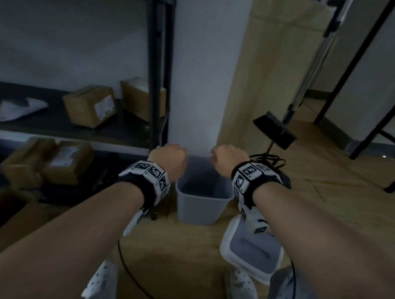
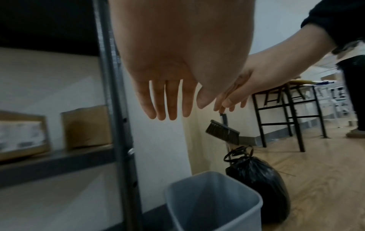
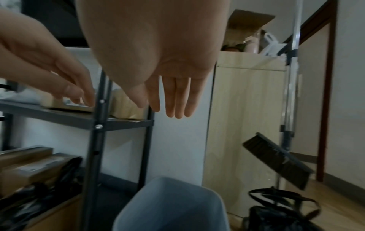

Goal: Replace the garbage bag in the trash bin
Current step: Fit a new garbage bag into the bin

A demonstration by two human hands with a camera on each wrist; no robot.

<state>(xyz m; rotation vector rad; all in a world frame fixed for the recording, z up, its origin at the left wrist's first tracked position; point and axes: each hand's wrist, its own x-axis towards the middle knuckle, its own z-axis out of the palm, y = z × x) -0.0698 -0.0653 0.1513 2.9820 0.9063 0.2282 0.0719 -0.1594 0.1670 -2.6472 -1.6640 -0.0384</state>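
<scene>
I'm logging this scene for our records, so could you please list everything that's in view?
Trash bin: one, grey, unlined, on the floor by the shelf.
Garbage bag: one, black, tied, right of the bin.
Bin lid: one, white and grey, on the floor.
Broom: one, black head, by the cabinet.
Shelf: one, dark metal, left.
Cardboard boxes: several, brown, on the shelf.
Cabinet: one, pale wood.
Left hand, right hand: empty, above the bin.

The room was dim and grainy, with soft, perhaps overhead, light. Boxes (image 1: pixel 89 107) left of the left hand (image 1: pixel 168 161) were blurred; straight edges bowed near each frame's border.
</scene>
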